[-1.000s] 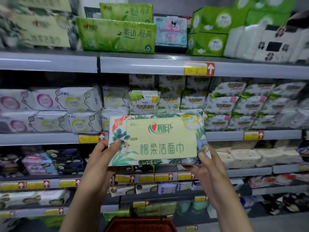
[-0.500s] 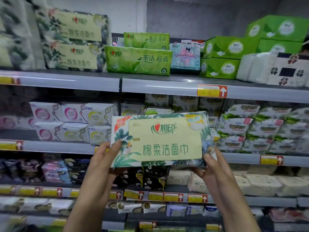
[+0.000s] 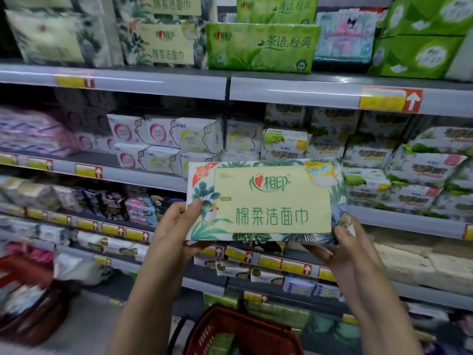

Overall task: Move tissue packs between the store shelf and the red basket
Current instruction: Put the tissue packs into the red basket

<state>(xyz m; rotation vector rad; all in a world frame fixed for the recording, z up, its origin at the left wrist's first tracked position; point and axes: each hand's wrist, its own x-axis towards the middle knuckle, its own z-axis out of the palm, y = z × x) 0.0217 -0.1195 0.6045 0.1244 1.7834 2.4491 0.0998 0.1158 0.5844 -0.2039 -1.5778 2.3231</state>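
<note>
I hold a pale yellow tissue pack (image 3: 266, 201) with green leaf print upright in front of the middle shelves. My left hand (image 3: 176, 231) grips its lower left corner and my right hand (image 3: 340, 242) grips its lower right corner. Matching leaf-print packs (image 3: 163, 42) are stacked on the top shelf at the upper left. The red basket (image 3: 245, 331) sits low in the middle, below my forearms, with a green pack (image 3: 220, 342) showing inside it.
Green tissue packs (image 3: 261, 47) and green boxes (image 3: 419, 44) fill the top shelf (image 3: 163, 83) to the right. White and pink packets crowd the middle shelves. A dark red bag or basket (image 3: 33, 303) stands on the floor at the lower left.
The view has swung left and tipped down, so the basket shows again at the bottom. The pack stays gripped in both hands at about the same height against the shelves.
</note>
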